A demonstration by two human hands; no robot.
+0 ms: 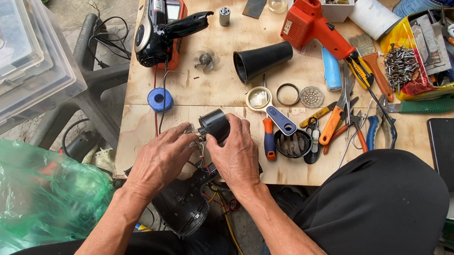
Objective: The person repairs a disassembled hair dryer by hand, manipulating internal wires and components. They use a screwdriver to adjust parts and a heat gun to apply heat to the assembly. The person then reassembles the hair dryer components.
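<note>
Clearance around the blue solder spool (160, 100)

Bare plywood (214, 88) lies open right of the spool, up to the black nozzle cone (261, 60). Above the spool, the black hair dryer (161, 28) and its cord block passage; far right, pliers (336, 115) crowd the board.

Two bare forearms, no sleeves showing, lead to the left hand (160, 158) and right hand (236, 157) — no rings, watch or gloves visible. Black trousers (379, 217) cover the legs — toward five o'clock.

I am holding my left hand (162, 157) and right hand (236, 153) close together, fingers curled inward, forearms angling up from below.
</note>
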